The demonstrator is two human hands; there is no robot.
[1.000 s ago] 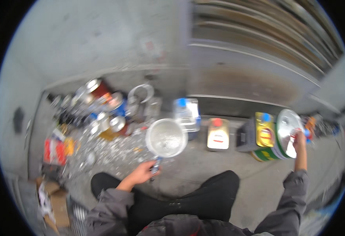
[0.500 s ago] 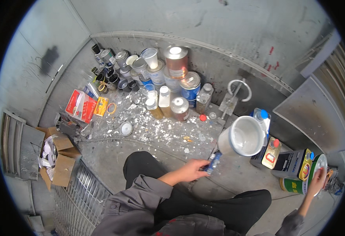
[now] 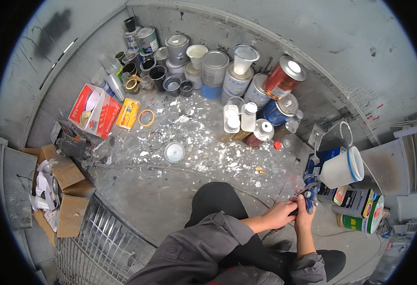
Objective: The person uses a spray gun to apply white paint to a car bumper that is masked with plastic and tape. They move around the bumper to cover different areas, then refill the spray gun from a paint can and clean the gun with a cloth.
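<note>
A blue spray gun [image 3: 310, 191] with a translucent white cup [image 3: 340, 169] is in front of me at the right. The cup leans over to the right, its blue-edged rim facing that way. My right hand [image 3: 305, 218] is closed round the gun's lower part. Beside it, my left hand [image 3: 280, 214] is closed at the base of the gun, on a dark part largely hidden by the fingers. A thin hose [image 3: 276, 230] shows below the hands. Past the cup stand a dark rectangular tin [image 3: 355, 203] and a green and white can [image 3: 358, 223].
Paint cans [image 3: 215, 66], cups and bottles crowd the back of the paint-spattered bench [image 3: 137, 185]. A round lid [image 3: 175, 152] lies midway. At left are a red and white box [image 3: 93, 111], an open cardboard box [image 3: 73, 209] and a metal grating [image 3: 101, 232].
My right hand has left the green can and come over to the spray gun. The gun's cup, upright before, now tips right. The whole view has shifted.
</note>
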